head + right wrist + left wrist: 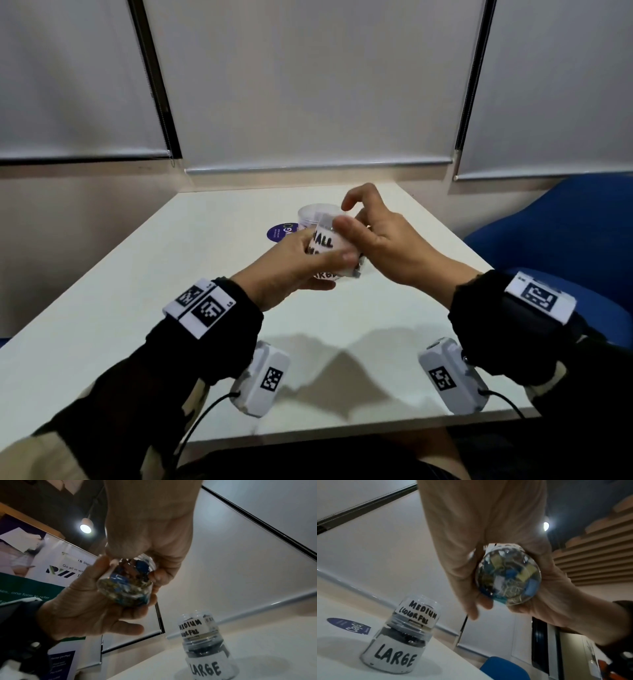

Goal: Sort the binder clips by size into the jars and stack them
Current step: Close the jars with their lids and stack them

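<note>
Both hands' fingers clamped on small jar [508, 575], "MEDIUM COLORFUL" jar [418, 615] stacked on "LARGE" jar [393, 654]

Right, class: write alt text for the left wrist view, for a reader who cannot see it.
A left hand holds a clear jar of small colourful binder clips above a white table, the right hand gripping it too. Lower left, a jar labelled MEDIUM COLORFUL stands stacked on one labelled LARGE.

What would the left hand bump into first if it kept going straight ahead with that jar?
Probably the stacked jars on the table, just beyond the left hand and its small jar; depth is unclear.
</note>
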The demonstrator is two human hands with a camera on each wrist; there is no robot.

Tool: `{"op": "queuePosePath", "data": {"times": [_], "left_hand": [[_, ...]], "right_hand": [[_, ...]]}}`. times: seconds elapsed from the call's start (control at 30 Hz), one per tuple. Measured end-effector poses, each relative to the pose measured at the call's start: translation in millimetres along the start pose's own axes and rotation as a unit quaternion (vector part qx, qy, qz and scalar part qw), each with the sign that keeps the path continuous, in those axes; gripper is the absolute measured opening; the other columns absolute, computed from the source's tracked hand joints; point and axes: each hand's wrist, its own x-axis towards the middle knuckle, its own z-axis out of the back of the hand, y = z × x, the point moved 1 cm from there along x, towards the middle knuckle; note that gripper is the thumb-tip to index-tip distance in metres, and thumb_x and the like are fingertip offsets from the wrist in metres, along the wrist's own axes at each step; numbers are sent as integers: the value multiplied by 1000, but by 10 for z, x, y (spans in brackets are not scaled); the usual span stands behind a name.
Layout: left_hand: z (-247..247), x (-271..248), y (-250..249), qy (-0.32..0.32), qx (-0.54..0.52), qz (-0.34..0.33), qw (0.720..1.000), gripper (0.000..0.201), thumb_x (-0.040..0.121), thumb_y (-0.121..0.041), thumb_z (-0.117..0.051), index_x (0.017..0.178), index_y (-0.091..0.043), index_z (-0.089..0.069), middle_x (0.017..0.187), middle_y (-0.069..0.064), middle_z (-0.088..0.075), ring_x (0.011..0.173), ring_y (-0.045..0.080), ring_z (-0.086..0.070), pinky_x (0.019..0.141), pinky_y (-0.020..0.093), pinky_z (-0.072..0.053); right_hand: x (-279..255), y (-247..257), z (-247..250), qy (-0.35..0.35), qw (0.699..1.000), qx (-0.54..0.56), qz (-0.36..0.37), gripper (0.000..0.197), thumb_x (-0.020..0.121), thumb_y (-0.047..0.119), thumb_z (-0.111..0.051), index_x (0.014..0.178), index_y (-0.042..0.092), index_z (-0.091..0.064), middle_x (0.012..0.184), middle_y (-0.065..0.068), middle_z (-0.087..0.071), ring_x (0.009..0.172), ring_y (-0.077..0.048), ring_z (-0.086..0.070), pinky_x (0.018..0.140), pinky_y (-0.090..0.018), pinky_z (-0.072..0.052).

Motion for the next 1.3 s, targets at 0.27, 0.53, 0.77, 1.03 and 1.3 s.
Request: {"op": "queuePosePath", "data": {"times": [0.27,0.53,0.77,1.03,1.3], "left_hand": [[276,404,382,-207,34,-37,977,60,49,-35,-83,105,-24,-66,99,-2,-75,95,14,-70,90,42,-55],[466,1110,169,-336,158,-32,928,75,56,-42,-88,115,-25,-44,106,-8,-61,93,12,-62,82,32,-55],[513,1491,216,-334,246,-5,910,79,58,-53,-82,115,-23,-38,104,-5,-58,98,22,-62,89,40,-52],[536,1661,355,-320,294,58,899,84,59,-65,-76,119,-21,-37,117,1,-63,108,27,-60,95,43,-46],[534,1540,362,-325,274,64,903,121,43,-79,-73,140,-28,-24,139,5,-51,129,29,-45,105,50,-37]], "right_hand": [[-204,-478,-198,90,978,-110,-156,42,94,56,-42,126,29,-36,97,-6,-64,75,-18,-56,65,-26,-42],[-447,-817,-123,339,840,-255,-338,55,68,40,-79,117,44,-54,108,14,-55,95,-11,-54,71,-25,-48],[-498,-787,-263,350,812,-386,-263,62,68,30,-75,121,20,-44,82,4,-44,83,-23,-48,51,-24,-31],[-455,-736,-247,362,806,-405,-234,59,69,29,-76,117,15,-44,82,-1,-37,82,-25,-43,53,-26,-31],[-430,-762,-243,360,813,-401,-220,54,67,28,-78,95,19,-33,80,-1,-36,79,-24,-42,48,-25,-24]]}}
